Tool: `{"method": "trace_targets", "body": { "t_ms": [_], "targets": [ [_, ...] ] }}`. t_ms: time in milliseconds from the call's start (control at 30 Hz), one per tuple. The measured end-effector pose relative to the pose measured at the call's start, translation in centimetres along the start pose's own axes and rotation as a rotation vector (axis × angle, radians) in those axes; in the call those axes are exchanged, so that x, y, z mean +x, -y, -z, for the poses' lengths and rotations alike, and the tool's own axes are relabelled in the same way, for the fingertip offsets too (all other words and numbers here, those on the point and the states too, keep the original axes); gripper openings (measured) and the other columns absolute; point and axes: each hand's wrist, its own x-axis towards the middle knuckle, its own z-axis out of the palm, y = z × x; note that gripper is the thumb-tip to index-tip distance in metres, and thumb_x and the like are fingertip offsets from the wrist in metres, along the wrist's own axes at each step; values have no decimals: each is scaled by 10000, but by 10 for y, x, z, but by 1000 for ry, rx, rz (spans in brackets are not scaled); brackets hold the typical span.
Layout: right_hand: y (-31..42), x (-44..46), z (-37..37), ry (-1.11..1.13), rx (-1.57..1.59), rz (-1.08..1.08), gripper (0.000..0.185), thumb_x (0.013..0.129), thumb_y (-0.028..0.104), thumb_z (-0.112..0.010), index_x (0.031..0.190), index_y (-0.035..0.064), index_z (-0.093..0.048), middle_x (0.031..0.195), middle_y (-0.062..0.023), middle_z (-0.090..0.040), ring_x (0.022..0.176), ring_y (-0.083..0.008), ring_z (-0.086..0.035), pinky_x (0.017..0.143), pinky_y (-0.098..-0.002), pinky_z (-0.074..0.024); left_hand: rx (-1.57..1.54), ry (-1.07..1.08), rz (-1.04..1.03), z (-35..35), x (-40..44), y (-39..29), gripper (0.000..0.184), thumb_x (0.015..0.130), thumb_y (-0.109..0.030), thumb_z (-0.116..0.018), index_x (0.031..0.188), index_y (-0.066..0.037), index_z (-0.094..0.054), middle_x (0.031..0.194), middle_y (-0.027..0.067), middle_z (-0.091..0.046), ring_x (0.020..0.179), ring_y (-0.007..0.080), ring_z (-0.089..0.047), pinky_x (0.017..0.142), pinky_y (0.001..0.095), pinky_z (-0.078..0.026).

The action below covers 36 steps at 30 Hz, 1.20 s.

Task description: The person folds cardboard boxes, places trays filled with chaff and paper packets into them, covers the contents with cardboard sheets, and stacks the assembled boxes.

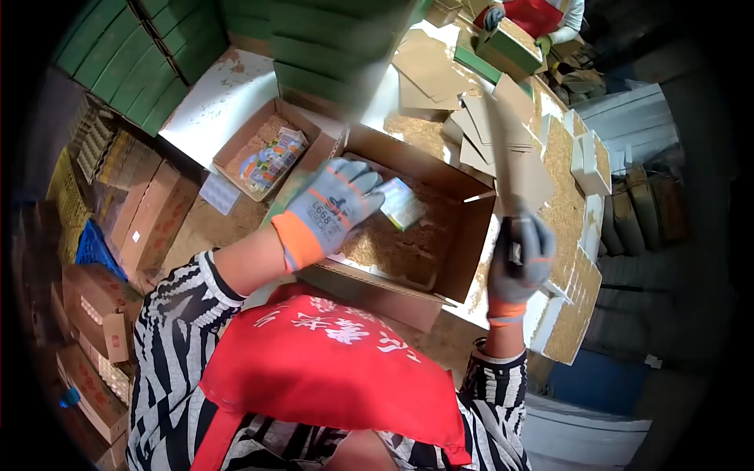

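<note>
An open cardboard box [467, 263] sits in front of me with a tray of brown grain-like material [377, 247] inside. Over its left part is my left hand [336, 200] in a grey and orange glove, its fingers closed on a small printed packet [401, 204], which is blurred. To the right of the box, my right hand [522, 255], gloved alike, is wrapped round the dark handle of a long flat tool [503, 149]. The tool points away from me and is smeared by motion.
Left of the box, a smaller carton [228, 161] holds more printed packets [273, 161]. Green boxes [129, 59] are stacked at the back left. Cardboard sheets [428, 67] and grain-filled boxes [593, 161] lie to the right. A co-worker [538, 16] holds a green box [509, 49].
</note>
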Motion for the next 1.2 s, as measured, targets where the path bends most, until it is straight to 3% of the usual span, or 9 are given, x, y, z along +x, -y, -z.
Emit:
{"method": "trace_targets", "body": {
  "t_ms": [167, 367, 500, 633, 700, 800, 833, 1033, 1200],
  "targets": [
    [40, 5, -17, 615, 81, 363, 271, 749, 92, -629, 1018, 116, -651, 928, -48, -602, 836, -246, -593, 688, -354, -493, -304, -567, 199, -13, -30, 25, 330, 793, -80, -566, 1119, -35, -592, 1161, 170, -587, 1111, 332, -532, 975, 424, -395],
    [22, -19, -48, 1260, 338, 202, 253, 867, 166, -587, 1111, 118, -629, 1045, -110, -623, 949, -286, -618, 769, -351, -516, -1301, -505, 609, -63, -43, 33, 368, 964, -138, -489, 1298, 17, -488, 1243, 106, -562, 1150, 174, -528, 985, 294, -406],
    [7, -1, 1, 755, 662, -355, 402, 844, 31, -585, 1242, 88, -586, 1110, -118, -645, 964, -208, -634, 843, -333, -519, -1251, -126, 391, -13, -42, 38, 437, 996, -128, -384, 1419, -19, -374, 1418, 94, -436, 1251, 163, -460, 1060, 308, -357],
    [-49, -35, -6, 348, 911, -933, 444, 898, 86, -557, 1328, 0, -486, 1277, -143, -564, 1107, -217, -564, 948, -325, -466, -1757, 47, 453, -73, -48, 57, 474, 972, -265, -505, 1373, -22, -435, 1343, 97, -499, 1175, 181, -503, 1033, 305, -371],
    [-72, -89, -52, 584, 918, -981, 582, 944, 224, -542, 1443, 14, -328, 1414, -140, -441, 1264, -220, -443, 1040, -324, -371, -1256, 102, 708, -94, -37, 43, 722, 796, -451, -730, 1331, -35, -483, 1237, 111, -571, 1114, 214, -530, 981, 339, -416],
    [-34, -125, -112, 504, 763, -1024, 829, 818, 250, -748, 1423, -65, -277, 1343, -162, -475, 1153, -188, -477, 987, -319, -404, -1177, 105, 688, -94, -26, 37, 719, 787, -394, -759, 1337, -33, -468, 1246, 110, -569, 1128, 209, -528, 971, 347, -431],
    [-12, -98, -95, 407, 1081, -1131, 808, 766, 216, -797, 1369, -71, -342, 1255, -130, -527, 1071, -181, -508, 921, -310, -449, -1144, 109, 667, -100, -31, 35, 715, 790, -376, -762, 1341, -33, -461, 1249, 108, -569, 1130, 205, -529, 973, 347, -431],
    [-9, -86, -57, 413, 939, -1094, 632, 828, 167, -735, 1321, -36, -394, 1170, -117, -559, 975, -180, -574, 797, -318, -532, -1347, -58, 712, -67, -24, 13, 913, 742, -263, -819, 1441, -14, -286, 1329, 104, -513, 1202, 196, -494, 1037, 348, -393],
    [-64, -92, -56, 185, 1591, -1168, 508, 905, 160, -608, 1355, 26, -416, 1226, -83, -551, 1046, -195, -580, 891, -333, -503, -1140, -63, 569, -34, 16, 16, 883, 747, -504, -754, 1382, -11, -389, 1281, 159, -527, 1172, 262, -504, 991, 354, -409]
  ]
}}
